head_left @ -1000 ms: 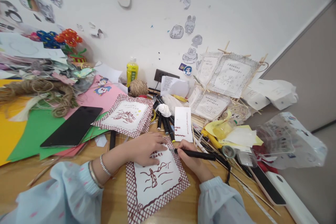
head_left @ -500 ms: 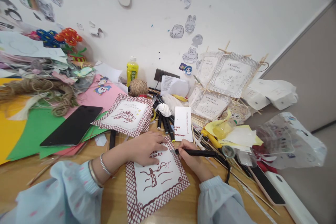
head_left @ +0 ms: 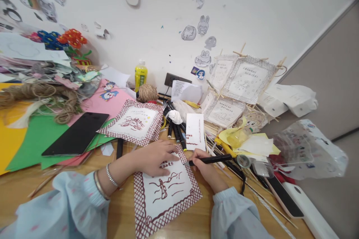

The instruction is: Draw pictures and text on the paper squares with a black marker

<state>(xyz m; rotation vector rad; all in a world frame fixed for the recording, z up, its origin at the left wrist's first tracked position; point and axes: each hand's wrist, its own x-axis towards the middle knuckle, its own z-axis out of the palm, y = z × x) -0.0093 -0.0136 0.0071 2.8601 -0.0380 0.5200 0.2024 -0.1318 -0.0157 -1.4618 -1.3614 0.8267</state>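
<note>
A black marker pen is held in my right hand, its tip at the right border of a white sheet. Brown-red lines on that sheet make a crosshatched edge, a wavy inner frame, a small drawing and some writing. Spread flat over the sheet's upper left, my left hand presses on it and covers part of the writing. Just beyond lies a second sheet with the same kind of border. A small white card with brown marks lies above my right hand.
Several black markers and a ball of twine lie behind the sheets. A black tablet rests on coloured paper at left. Framed drawings on sticks stand at back right. A phone and thin sticks lie right.
The marker's back end has tilted up slightly, while its tip stays near the sheet's right border. My left hand has kept its place.
</note>
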